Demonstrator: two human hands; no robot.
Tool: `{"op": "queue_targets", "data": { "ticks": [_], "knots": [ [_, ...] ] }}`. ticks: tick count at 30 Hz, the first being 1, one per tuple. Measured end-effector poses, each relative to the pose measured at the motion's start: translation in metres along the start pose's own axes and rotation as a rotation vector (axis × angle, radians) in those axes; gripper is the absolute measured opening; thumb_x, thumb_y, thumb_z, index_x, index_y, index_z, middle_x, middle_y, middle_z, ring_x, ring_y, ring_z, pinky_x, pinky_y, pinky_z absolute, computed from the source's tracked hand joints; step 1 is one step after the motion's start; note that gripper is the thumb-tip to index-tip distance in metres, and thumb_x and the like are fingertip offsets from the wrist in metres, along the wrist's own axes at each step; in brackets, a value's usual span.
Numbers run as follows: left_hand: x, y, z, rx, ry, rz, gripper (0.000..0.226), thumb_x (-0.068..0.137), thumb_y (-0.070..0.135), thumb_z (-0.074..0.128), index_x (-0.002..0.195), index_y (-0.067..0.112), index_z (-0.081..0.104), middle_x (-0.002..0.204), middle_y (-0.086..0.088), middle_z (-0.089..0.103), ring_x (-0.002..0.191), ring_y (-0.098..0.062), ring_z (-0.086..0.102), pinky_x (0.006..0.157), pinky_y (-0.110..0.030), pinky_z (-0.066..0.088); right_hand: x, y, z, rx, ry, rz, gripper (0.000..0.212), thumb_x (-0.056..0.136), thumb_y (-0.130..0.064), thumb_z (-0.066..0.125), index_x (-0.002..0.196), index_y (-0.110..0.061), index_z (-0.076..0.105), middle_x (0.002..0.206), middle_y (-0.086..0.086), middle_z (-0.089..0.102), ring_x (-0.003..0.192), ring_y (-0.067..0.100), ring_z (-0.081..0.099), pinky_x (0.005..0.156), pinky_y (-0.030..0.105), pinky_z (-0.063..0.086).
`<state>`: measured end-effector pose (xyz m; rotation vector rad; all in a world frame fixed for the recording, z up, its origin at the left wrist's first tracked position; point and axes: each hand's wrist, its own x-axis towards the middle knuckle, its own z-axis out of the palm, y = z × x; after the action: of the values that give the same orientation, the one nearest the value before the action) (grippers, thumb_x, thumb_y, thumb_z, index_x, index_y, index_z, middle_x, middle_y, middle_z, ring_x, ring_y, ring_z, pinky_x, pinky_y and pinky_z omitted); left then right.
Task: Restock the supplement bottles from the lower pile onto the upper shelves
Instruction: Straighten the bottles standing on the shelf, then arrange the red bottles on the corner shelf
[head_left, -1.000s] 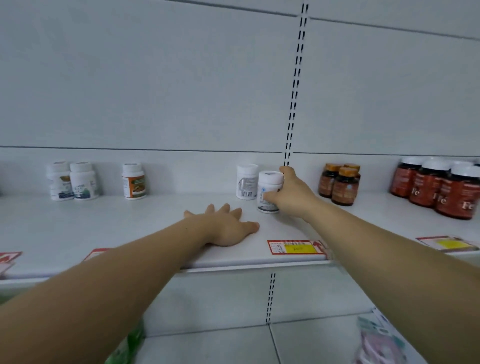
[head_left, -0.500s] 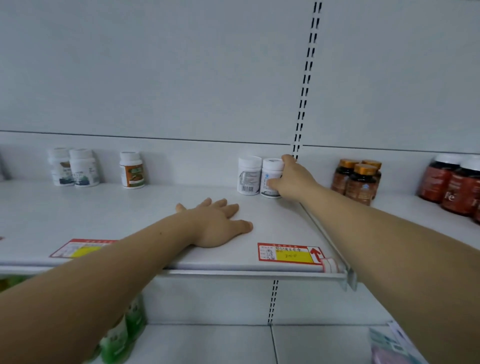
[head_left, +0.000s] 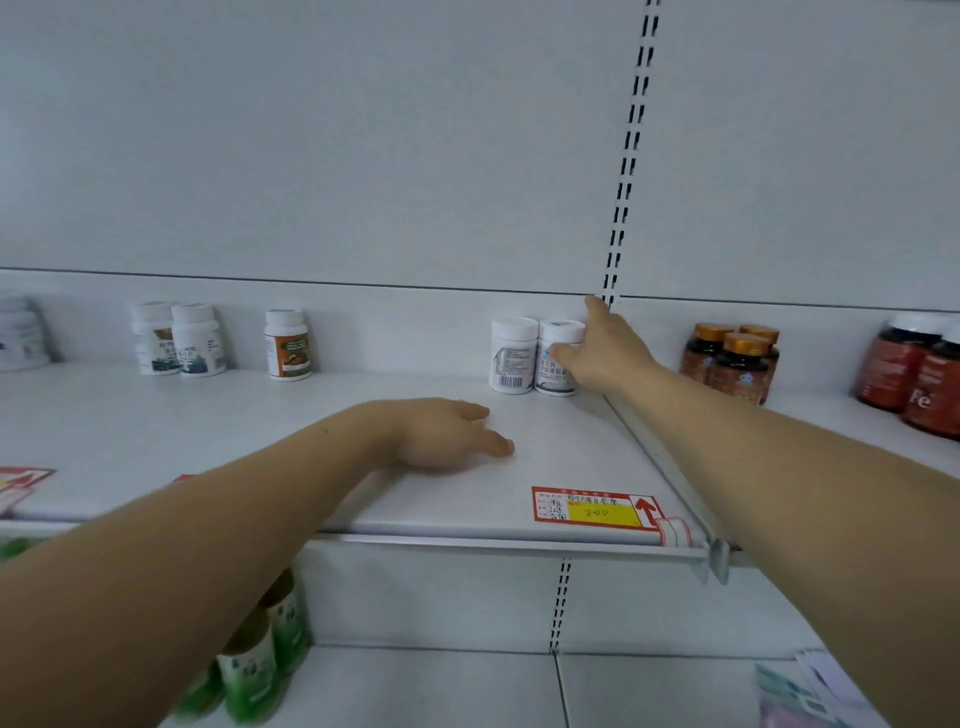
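Standing at the shelf's (head_left: 519, 467) back beside its twin (head_left: 513, 354), the bottle (head_left: 557, 358) is touched by the loosening right hand (head_left: 597, 353), placement is judged nearly done, the left hand (head_left: 447, 434) is rested flat, and another bottle from below is called for.

left grip (head_left: 447, 434) flat, right grip (head_left: 597, 353) outstretched, fingers loose
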<state>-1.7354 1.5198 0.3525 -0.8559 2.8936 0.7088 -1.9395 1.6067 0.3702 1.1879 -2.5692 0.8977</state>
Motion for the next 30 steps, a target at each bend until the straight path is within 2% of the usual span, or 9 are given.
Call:
{"op": "queue_targets", "data": {
  "ticks": [2, 6, 10, 13, 17, 24, 28, 30],
  "knots": [
    [-0.006, -0.003, -0.012, -0.092, 0.043, 0.023, 0.074, 0.082, 0.06, 0.055, 0.145, 0.03, 0.031, 0.152, 0.006, 0.03, 0.137, -0.017, 0.03, 0.108, -0.029, 0.02, -0.005, -0.014, -0.011, -0.042, 0.029, -0.036, 0.075, 0.087, -0.045, 0.057, 0.147, -0.018, 0.021, 0.143, 0.013, 0.035, 0.128, 0.032, 0.039, 0.097, 0.036, 0.036],
    [-0.033, -0.024, -0.039, -0.002, 0.19, 0.065, 0.067, 0.085, 0.055, 0.055, 0.144, 0.031, 0.033, 0.152, 0.006, 0.029, 0.136, -0.016, 0.031, 0.104, -0.027, 0.024, -0.021, -0.065, -0.017, -0.085, -0.021, -0.164, 0.069, 0.086, -0.048, 0.054, 0.145, -0.022, 0.031, 0.147, 0.006, 0.036, 0.131, 0.026, 0.038, 0.096, 0.035, 0.035],
    [-0.083, -0.078, -0.064, 0.04, 0.33, 0.046, 0.063, 0.082, 0.055, 0.058, 0.138, 0.032, 0.04, 0.142, 0.004, 0.043, 0.118, -0.016, 0.048, 0.09, -0.023, 0.031, -0.039, -0.148, 0.0, -0.076, -0.059, -0.284, 0.068, 0.086, -0.052, 0.053, 0.144, -0.022, 0.034, 0.146, 0.004, 0.039, 0.131, 0.024, 0.038, 0.096, 0.034, 0.035],
    [-0.133, -0.129, -0.081, 0.108, 0.401, -0.012, 0.064, 0.082, 0.056, 0.058, 0.139, 0.032, 0.04, 0.143, 0.005, 0.043, 0.124, -0.017, 0.045, 0.092, -0.025, 0.032, -0.054, -0.219, 0.023, -0.061, -0.096, -0.372, 0.068, 0.088, -0.053, 0.053, 0.144, -0.021, 0.034, 0.147, 0.004, 0.039, 0.131, 0.024, 0.038, 0.095, 0.032, 0.034],
    [-0.231, -0.233, -0.111, 0.167, 0.47, -0.158, 0.064, 0.083, 0.057, 0.056, 0.139, 0.034, 0.038, 0.148, 0.007, 0.037, 0.129, -0.017, 0.041, 0.102, -0.031, 0.031, -0.088, -0.356, 0.077, -0.007, -0.173, -0.526, 0.066, 0.087, -0.053, 0.052, 0.143, -0.022, 0.035, 0.147, 0.003, 0.04, 0.13, 0.024, 0.04, 0.093, 0.032, 0.036],
    [-0.433, -0.409, -0.126, 0.157, 0.604, -0.542, 0.061, 0.084, 0.053, 0.057, 0.138, 0.029, 0.04, 0.145, 0.003, 0.041, 0.125, -0.018, 0.044, 0.1, -0.031, 0.033, -0.209, -0.62, 0.191, 0.148, -0.365, -0.905, 0.063, 0.085, -0.057, 0.053, 0.137, -0.023, 0.042, 0.142, 0.005, 0.046, 0.123, 0.026, 0.047, 0.087, 0.033, 0.037],
    [-0.529, -0.49, -0.114, 0.119, 0.619, -0.75, 0.06, 0.084, 0.053, 0.057, 0.137, 0.029, 0.042, 0.144, 0.003, 0.043, 0.125, -0.018, 0.045, 0.102, -0.033, 0.036, -0.291, -0.739, 0.248, 0.173, -0.518, -1.122, 0.066, 0.087, -0.056, 0.054, 0.142, -0.023, 0.037, 0.144, 0.006, 0.043, 0.122, 0.026, 0.047, 0.086, 0.034, 0.038],
    [-0.565, -0.528, -0.107, 0.083, 0.636, -0.834, 0.06, 0.084, 0.053, 0.058, 0.136, 0.03, 0.043, 0.143, 0.004, 0.044, 0.123, -0.017, 0.047, 0.1, -0.031, 0.037, -0.322, -0.784, 0.277, 0.175, -0.577, -1.191, 0.067, 0.087, -0.054, 0.054, 0.143, -0.023, 0.036, 0.146, 0.007, 0.041, 0.125, 0.027, 0.045, 0.091, 0.035, 0.038]
  ]
}}
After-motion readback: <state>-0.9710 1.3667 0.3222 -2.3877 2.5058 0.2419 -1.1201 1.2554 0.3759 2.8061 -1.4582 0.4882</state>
